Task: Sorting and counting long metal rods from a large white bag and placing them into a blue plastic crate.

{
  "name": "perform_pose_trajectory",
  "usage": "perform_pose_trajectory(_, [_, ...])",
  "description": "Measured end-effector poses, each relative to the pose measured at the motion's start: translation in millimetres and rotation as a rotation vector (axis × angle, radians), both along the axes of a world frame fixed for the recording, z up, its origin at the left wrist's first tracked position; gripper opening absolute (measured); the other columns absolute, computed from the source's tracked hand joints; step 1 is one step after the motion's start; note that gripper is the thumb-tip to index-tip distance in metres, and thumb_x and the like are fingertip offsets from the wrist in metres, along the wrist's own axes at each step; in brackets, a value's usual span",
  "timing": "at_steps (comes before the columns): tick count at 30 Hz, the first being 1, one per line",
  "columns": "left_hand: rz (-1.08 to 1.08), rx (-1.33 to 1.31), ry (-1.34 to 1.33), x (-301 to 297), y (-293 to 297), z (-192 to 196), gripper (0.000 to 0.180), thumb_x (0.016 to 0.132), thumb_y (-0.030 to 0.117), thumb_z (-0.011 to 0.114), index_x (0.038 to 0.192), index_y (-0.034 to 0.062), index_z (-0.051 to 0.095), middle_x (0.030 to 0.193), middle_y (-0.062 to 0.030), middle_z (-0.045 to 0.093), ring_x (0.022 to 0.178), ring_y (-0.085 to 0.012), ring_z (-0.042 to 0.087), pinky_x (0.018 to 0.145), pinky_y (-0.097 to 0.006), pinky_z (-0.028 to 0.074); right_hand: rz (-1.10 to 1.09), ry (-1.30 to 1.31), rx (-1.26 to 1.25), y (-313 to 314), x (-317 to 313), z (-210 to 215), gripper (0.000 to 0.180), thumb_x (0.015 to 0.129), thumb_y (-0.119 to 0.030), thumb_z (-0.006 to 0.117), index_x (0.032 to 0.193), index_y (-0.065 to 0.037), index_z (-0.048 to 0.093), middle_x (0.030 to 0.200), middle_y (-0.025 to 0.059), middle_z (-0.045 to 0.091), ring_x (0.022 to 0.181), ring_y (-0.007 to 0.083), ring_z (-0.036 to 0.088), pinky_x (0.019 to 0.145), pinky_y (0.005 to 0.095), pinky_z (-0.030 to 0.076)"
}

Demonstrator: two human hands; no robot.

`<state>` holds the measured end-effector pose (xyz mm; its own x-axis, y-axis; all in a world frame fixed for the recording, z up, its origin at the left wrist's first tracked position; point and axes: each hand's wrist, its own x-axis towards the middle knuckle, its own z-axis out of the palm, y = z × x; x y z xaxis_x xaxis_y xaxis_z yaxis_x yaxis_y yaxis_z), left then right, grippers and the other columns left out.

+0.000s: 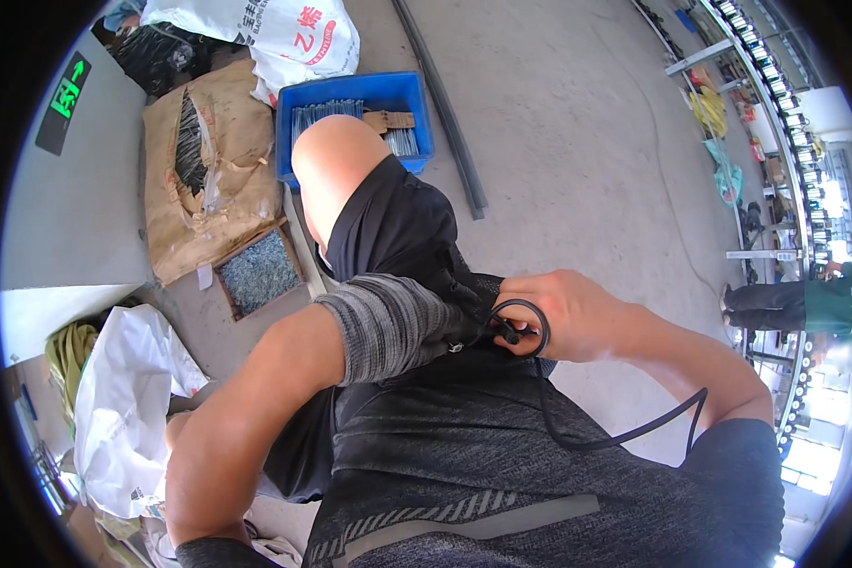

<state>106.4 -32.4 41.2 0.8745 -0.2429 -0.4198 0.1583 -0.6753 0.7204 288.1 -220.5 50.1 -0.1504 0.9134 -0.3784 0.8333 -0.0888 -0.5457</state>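
My left hand (398, 327) wears a grey striped knit glove and is held at my waist. Its dark finger part blends into my black clothing, so I cannot make out how the fingers lie. Close beside it, to the right, is my bare right hand (560, 308), its fingers curled in around a black cable (577, 443) near a small dark plug-like end. The cable loops over these fingers, then runs down across my dark grey shirt and up toward my right arm. What else lies between the hands is hidden.
A blue crate (424, 118) of metal rods sits beyond my bare knee. Left of it are a torn brown sack (166, 213), a tray (258, 273) of small metal parts and white sacks (128, 402). Dark metal bars (445, 114) lie on the floor. Someone in green (831, 305) stands by racks at right.
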Motion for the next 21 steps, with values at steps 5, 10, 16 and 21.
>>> perform_pose_trajectory(5, [-0.033,0.105,0.054,-8,7,14,0.023,0.093,0.02,0.062,0.112,0.0103,0.071,0.096,-0.0163,0.071,0.091,-0.0366,0.067,0.079,-0.042,0.054,-0.037,0.022,0.046,-4,1,-1,0.02,0.079,-0.016,0.075,0.088,-0.007,0.058,0.086,0.0071,0.058,0.076,0.0299,0.063,0.065,0.0397,0.051])
perform_pose_trajectory(10, [-0.055,0.123,0.085,-34,19,1,0.023,0.092,0.021,0.063,0.109,0.0098,0.071,0.095,-0.0161,0.071,0.09,-0.0365,0.067,0.079,-0.042,0.054,-0.074,0.044,0.016,-8,0,-1,0.018,0.079,-0.016,0.073,0.092,-0.008,0.062,0.088,0.0076,0.064,0.077,0.0302,0.064,0.065,0.0387,0.051])
perform_pose_trajectory(16, [-0.024,0.02,0.059,-72,27,-47,0.025,0.09,0.026,0.066,0.107,0.0082,0.071,0.091,-0.0154,0.072,0.087,-0.0371,0.068,0.076,-0.042,0.055,-0.251,0.196,-0.212,-6,3,5,0.023,0.08,-0.019,0.074,0.097,-0.008,0.063,0.092,0.0081,0.065,0.078,0.0295,0.066,0.069,0.0392,0.052])
perform_pose_trajectory(21, [0.344,-0.025,0.088,-28,11,-6,0.032,0.088,0.035,0.07,0.103,0.0069,0.07,0.088,-0.0146,0.072,0.082,-0.0375,0.068,0.073,-0.042,0.055,-0.082,0.205,-0.112,-4,27,4,0.024,0.086,-0.021,0.072,0.104,-0.006,0.064,0.097,0.0083,0.063,0.082,0.0305,0.066,0.071,0.0399,0.053])
